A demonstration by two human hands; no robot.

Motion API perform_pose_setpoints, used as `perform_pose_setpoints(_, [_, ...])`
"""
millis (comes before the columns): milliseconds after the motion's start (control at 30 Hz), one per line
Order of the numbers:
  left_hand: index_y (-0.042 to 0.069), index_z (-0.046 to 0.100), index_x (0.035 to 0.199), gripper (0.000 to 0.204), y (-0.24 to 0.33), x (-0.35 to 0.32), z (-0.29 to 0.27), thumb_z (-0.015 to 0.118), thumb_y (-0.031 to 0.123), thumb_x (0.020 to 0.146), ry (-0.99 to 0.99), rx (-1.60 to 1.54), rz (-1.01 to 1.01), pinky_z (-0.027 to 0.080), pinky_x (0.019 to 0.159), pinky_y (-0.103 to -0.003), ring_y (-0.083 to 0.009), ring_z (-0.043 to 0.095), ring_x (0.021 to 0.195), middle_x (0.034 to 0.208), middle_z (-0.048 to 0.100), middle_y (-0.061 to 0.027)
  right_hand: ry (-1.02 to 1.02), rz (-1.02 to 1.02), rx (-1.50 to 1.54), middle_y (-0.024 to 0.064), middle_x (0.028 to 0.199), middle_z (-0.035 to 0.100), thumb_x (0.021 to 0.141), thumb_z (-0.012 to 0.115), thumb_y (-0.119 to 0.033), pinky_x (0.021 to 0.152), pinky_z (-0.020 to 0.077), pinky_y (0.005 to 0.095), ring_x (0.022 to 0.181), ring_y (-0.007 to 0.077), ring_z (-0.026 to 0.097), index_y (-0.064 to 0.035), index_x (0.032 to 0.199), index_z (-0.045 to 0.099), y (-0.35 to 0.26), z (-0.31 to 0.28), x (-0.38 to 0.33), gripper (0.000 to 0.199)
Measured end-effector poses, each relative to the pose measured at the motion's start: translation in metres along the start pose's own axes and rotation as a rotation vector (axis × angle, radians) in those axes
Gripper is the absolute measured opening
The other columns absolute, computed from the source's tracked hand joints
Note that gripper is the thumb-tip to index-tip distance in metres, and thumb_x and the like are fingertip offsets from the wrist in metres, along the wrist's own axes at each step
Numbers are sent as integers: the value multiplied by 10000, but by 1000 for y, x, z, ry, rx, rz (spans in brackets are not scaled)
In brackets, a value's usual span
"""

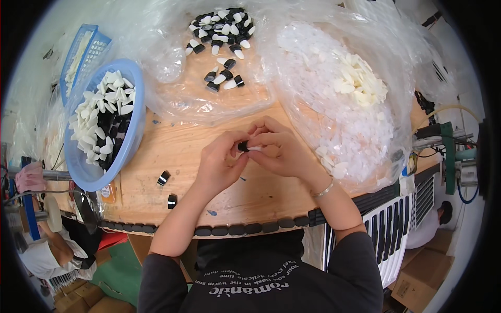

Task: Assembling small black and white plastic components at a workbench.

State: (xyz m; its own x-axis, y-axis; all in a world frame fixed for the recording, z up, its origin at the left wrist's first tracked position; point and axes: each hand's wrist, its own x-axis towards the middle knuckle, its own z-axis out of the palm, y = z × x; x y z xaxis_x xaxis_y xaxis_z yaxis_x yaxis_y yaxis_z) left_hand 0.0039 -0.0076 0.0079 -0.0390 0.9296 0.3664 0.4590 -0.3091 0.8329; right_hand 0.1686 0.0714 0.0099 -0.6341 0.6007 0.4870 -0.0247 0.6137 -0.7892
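Observation:
Over the middle of the wooden table my two hands meet at the fingertips. My left hand [222, 161] pinches a small glossy black cap [243, 146]. In the closed fingers of my right hand [279, 151] is a white oval piece [255, 148], partly hidden, its end against the cap. Two loose black caps lie left of my hands: one black cap [163, 178] and, nearer the edge, another black cap [172, 201]. Beyond my hands, a pile of black caps with white ovals set in them [222, 26] rests on clear plastic, several scattered in front.
A blue basin [138, 128] of white ovals and black caps stands at left, a blue basket [96, 44] behind it. At right, a plastic bag holds translucent pieces [313, 78] and cream ovals [362, 83]. Black pads [250, 228] line the table's front edge. Another person [52, 250] is at lower left.

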Motion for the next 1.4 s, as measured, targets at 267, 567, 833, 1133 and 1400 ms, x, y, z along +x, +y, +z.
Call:
perform_pose_setpoints(267, [-14, 595, 961, 203, -9, 2, 5, 592, -141, 802, 184, -466, -70, 492, 736, -232, -120, 574, 868, 1032, 575, -87, 3, 578, 587, 76, 948, 668, 915, 600, -110, 740, 497, 246, 812, 113, 613, 11, 1049, 633, 9, -2, -3, 184])
perform_pose_setpoints(567, [-29, 578, 885, 149, -10, 1, 8, 593, -142, 790, 243, -375, -43, 508, 708, -226, -142, 598, 810, 953, 580, -102, 33, 512, 684, 52, 946, 661, 926, 582, -101, 768, 503, 231, 841, 91, 614, 17, 1070, 607, 3, 14, -2, 188])
perform_pose_setpoints(833, [29, 475, 942, 63, -13, -6, 13, 481, -30, 921, 160, -407, -175, 414, 671, -226, -96, 472, 708, 849, 505, -45, 280, 392, 517, 77, 1001, 645, 872, 611, 24, 759, 511, 221, 885, 109, 625, 2, 1060, 520, -6, 22, 2, 210])
perform_pose_setpoints(1133, [-10, 549, 1006, 98, -12, -1, 7, 525, -30, 913, 62, -540, -177, 410, 732, -191, -64, 500, 792, 935, 558, -31, 203, 184, 117, 95, 996, 621, 817, 633, 103, 791, 525, 242, 924, 135, 628, -58, 1148, 367, -9, 12, -4, 454])
perform_pose_setpoints(1400, [-13, 587, 964, 107, -4, -2, 10, 579, -53, 865, 108, -677, -240, 402, 768, -207, -67, 480, 812, 959, 585, -26, 202, 204, 91, 97, 978, 641, 777, 708, 54, 746, 544, 266, 861, 164, 661, -35, 1027, 506, -21, 1, -3, 333])
